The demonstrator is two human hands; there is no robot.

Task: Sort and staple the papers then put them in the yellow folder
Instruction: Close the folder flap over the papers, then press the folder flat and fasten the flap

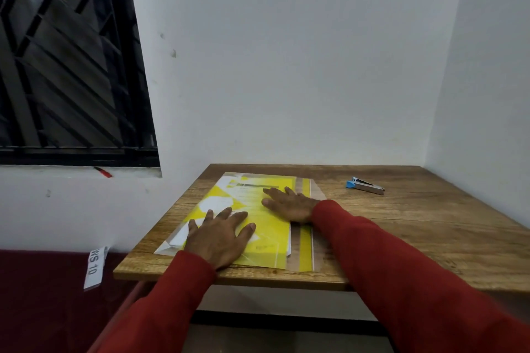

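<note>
The yellow folder (266, 226) is lying flat on the wooden table (401, 226), under both hands; white papers (218, 205) are showing through its translucent cover; the left hand (219, 239) is pressing its near part, palm down with fingers spread, gripping nothing; the right hand (289, 203) is lying flat on the far part, fingers likewise splayed; the two hands are apart, not touching; a stapler (365, 185) with a blue end is resting well to the right of the right hand, beyond it; both arms are wearing red sleeves (387, 261).
</note>
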